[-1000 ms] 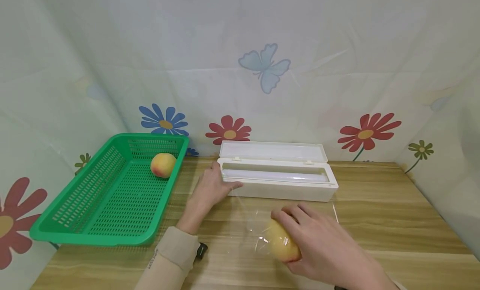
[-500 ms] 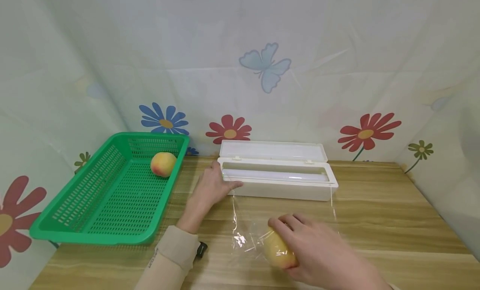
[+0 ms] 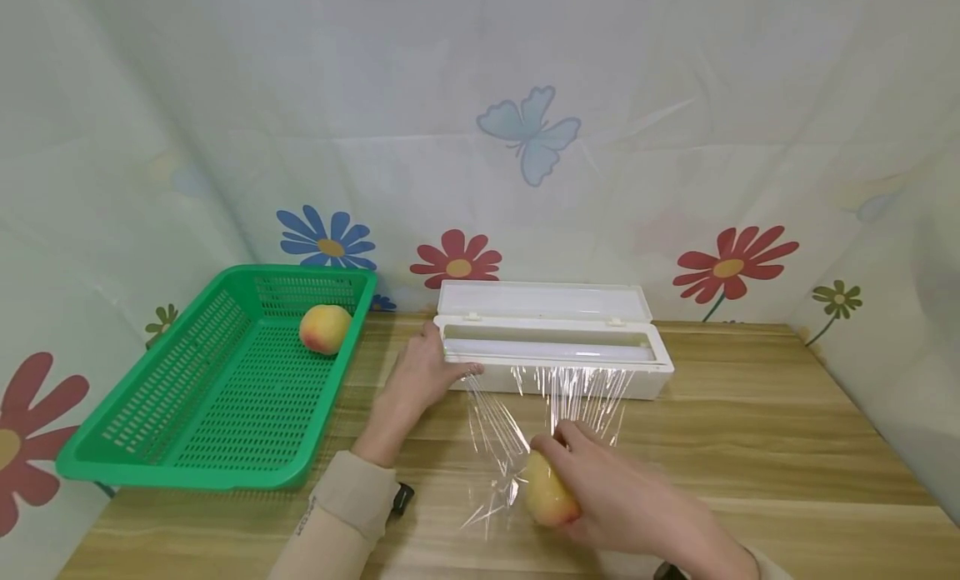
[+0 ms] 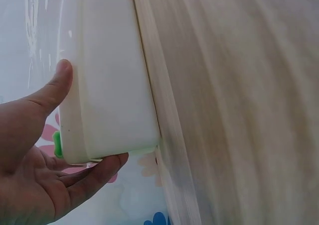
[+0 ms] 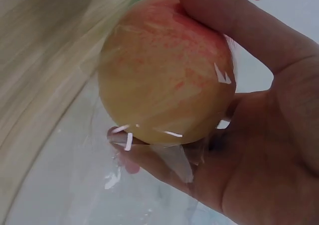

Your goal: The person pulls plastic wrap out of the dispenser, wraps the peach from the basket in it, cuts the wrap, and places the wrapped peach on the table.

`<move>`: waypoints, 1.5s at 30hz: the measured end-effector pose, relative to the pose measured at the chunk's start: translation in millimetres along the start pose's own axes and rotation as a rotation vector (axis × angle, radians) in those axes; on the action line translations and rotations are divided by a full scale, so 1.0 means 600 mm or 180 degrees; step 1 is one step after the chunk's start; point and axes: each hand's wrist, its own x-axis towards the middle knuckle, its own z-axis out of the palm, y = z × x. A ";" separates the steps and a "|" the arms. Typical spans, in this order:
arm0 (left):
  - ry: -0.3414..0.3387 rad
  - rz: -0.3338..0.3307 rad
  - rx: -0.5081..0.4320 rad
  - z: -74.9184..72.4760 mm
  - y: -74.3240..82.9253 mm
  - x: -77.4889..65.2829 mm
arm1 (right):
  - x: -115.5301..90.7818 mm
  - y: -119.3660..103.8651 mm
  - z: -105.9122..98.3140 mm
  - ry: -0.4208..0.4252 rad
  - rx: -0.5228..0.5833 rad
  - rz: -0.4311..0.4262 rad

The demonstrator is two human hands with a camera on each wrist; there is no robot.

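Observation:
My right hand (image 3: 618, 497) holds a yellow-and-red peach (image 3: 547, 490) above the front middle of the table. Clear cling film (image 3: 577, 397) runs from the peach back to a long white cling film dispenser (image 3: 562, 380), gathered in shiny creases. In the right wrist view, film lies over the peach (image 5: 164, 75), and thumb and fingers curl round it. My left hand (image 3: 420, 372) grips the dispenser's left end. The left wrist view has its thumb on the dispenser's (image 4: 109, 85) edge and its fingers at the end face. The dispenser's lid (image 3: 543, 301) stands raised, with the film roll (image 3: 547, 350) inside.
At the left stands a green plastic basket (image 3: 322, 422) with another peach (image 3: 326, 328) in its far right corner. A patterned curtain (image 3: 360, 147) closes off the back and sides of the wooden table (image 3: 750, 447).
My right hand and the peach have shifted slightly left. The film, smooth and wide before, is now pulled into narrow creases between dispenser and peach. My left hand stays on the dispenser.

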 end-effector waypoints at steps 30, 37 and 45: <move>-0.0109 0.0173 0.0088 0.001 0.000 0.001 | 0.035 0.024 0.032 0.0171 -0.0126 0.0253; -0.0287 0.0242 0.0094 -0.006 -0.010 0.006 | 0.040 0.021 0.024 0.0109 -0.0162 0.0310; -0.0332 0.0209 -0.0011 -0.012 -0.017 0.006 | 0.043 0.025 0.023 0.0237 -0.0182 0.0309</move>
